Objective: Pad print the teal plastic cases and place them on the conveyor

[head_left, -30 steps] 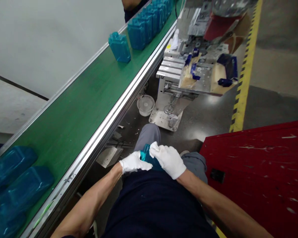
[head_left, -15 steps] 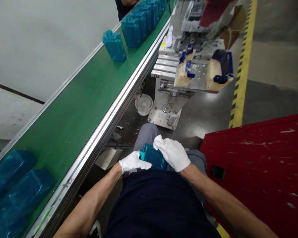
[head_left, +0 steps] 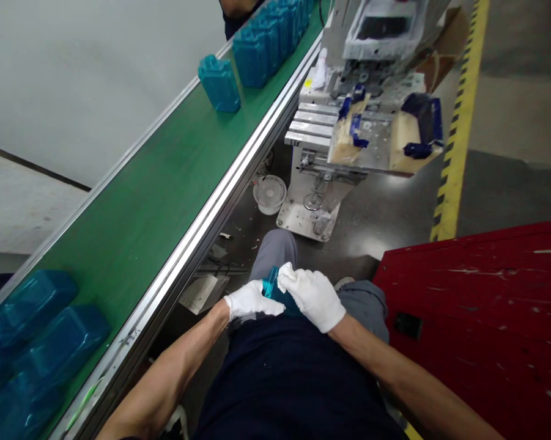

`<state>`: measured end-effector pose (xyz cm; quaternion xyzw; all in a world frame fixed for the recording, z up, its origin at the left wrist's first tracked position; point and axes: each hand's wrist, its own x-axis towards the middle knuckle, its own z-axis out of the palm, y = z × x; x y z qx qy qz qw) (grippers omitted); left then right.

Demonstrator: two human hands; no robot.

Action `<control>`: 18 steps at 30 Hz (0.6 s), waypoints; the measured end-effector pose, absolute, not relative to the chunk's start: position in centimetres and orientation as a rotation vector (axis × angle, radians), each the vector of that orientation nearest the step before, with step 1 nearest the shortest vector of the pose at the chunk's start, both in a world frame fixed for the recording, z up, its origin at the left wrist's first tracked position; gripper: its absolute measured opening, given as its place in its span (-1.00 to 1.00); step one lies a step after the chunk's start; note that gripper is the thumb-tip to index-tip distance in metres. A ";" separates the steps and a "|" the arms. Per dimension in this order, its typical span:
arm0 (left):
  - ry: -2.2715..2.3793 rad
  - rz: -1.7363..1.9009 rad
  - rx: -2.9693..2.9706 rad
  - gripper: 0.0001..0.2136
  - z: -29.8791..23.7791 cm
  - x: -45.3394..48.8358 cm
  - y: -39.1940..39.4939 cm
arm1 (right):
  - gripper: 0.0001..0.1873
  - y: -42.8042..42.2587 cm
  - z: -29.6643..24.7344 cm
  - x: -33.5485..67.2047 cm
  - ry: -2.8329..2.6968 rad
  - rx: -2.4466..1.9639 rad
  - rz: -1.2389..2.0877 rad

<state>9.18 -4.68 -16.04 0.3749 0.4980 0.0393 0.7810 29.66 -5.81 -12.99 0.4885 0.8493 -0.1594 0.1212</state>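
Observation:
I hold a small teal-blue plastic container (head_left: 272, 286) over my lap with both white-gloved hands. My left hand (head_left: 251, 301) grips its near end from the left. My right hand (head_left: 312, 297) is closed over it from above, with what looks like a bunched white cloth (head_left: 285, 272) pressed on its top. Most of the container is hidden under my right hand.
A green conveyor belt (head_left: 165, 177) runs along my left, with blue containers lying near me (head_left: 41, 342), one standing alone (head_left: 219, 84) and a row farther off (head_left: 268, 36). A printing machine (head_left: 367, 122) stands ahead, a small white fan (head_left: 269, 194) on the floor, a red cabinet (head_left: 477, 311) at right.
My right hand slid back over the container, which showed more half a second ago and is now mostly covered again. My left hand has kept its grip.

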 end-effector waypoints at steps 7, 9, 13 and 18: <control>1.067 0.073 0.831 -0.45 -16.1 9.1 -4.7 | -0.59 -5.3 -12.5 29.8 2.473 1.440 -0.479; 1.068 0.072 0.832 -0.46 -16.0 9.1 -4.7 | -0.60 -5.3 -12.3 29.9 2.459 1.420 -0.484; 1.062 0.063 0.834 -0.46 -15.9 9.0 -4.6 | -0.59 -5.0 -12.4 30.2 2.450 1.432 -0.452; 1.078 0.070 0.839 -0.46 -15.9 8.9 -4.7 | -0.62 -4.9 -12.3 30.0 2.469 1.393 -0.495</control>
